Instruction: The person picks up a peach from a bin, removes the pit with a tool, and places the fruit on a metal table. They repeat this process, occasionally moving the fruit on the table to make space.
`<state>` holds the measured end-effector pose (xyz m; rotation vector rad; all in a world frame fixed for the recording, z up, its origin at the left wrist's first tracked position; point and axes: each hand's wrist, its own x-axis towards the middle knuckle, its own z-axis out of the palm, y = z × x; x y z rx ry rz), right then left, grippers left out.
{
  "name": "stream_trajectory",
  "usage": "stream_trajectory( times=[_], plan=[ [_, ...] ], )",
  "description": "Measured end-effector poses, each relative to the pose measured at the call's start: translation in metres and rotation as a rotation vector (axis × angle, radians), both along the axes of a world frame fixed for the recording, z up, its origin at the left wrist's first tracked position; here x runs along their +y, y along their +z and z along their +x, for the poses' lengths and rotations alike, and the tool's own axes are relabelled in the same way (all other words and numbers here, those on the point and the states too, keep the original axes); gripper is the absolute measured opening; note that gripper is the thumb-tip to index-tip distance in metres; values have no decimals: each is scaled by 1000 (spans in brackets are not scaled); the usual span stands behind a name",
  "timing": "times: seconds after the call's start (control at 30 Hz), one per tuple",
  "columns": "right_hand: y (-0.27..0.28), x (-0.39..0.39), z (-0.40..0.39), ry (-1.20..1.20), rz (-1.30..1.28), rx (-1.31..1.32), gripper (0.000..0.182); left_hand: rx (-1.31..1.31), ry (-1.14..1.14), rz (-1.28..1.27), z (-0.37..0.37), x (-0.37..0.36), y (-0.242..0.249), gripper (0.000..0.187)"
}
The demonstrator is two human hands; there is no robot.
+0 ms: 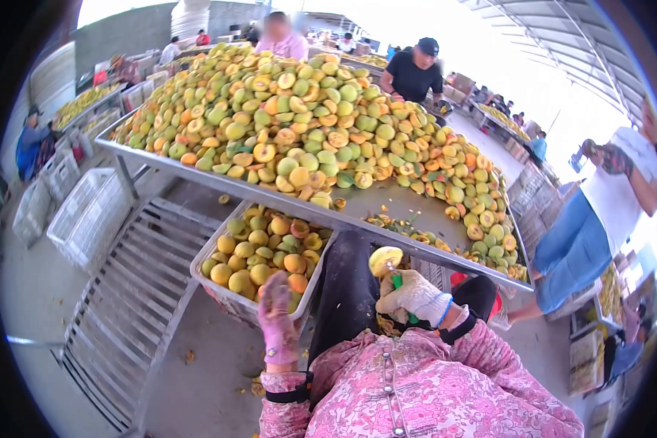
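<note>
My right hand [415,296], in a white knitted glove, is closed round a green-handled tool [396,280]. A cut yellow peach half [385,260] sits at the tool's tip, so the working end is mostly hidden. My left hand [276,314], in a pink glove, is raised at the right side of a white plastic crate [210,286] of peaches [254,252]. Its fingers point upward and are slightly smeared, with nothing seen in them. Ahead, a large heap of whole and halved peaches [270,124] covers much of a metal table [387,208].
A slatted metal rack [128,292] lies to the left, near an upright white crate [91,212]. A person in black [416,77] works across the table; another in a white shirt [620,182] stands at the right. Peach scraps [423,235] lie by the table's near edge.
</note>
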<state>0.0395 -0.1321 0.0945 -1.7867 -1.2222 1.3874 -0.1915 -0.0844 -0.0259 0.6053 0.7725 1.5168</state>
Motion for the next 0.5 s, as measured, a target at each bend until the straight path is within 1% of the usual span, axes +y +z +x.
stream_trajectory(
  times=[0.03, 0.1, 0.17, 0.2, 0.3, 0.33, 0.43, 0.5],
  plan=[
    [2, 2, -1, 58, -8, -11, 23, 136, -146, 146, 14, 11, -5, 38],
    [1, 3, -4, 73, 29, -52, 22, -30, -402, 274, 50, 14, 30, 40],
    [4, 5, -2, 100, 39, -100, 22, -96, -484, 394, 80, 18, 43, 39],
    [0, 7, 5, 115, 2, -93, 24, -134, -528, 451, 91, 22, 46, 38],
    [-9, 8, 16, 91, 49, -44, 25, -97, -615, 464, 110, 28, 46, 36],
    [-4, 6, 20, 85, -36, 6, 26, -72, -610, 400, 115, 26, 48, 34],
    [-6, 2, 29, 110, -110, 123, 26, 75, -680, 389, 125, 29, 46, 32],
    [-9, -2, 32, 77, -145, 272, 25, 96, -663, 362, 135, 29, 45, 26]
  ],
)
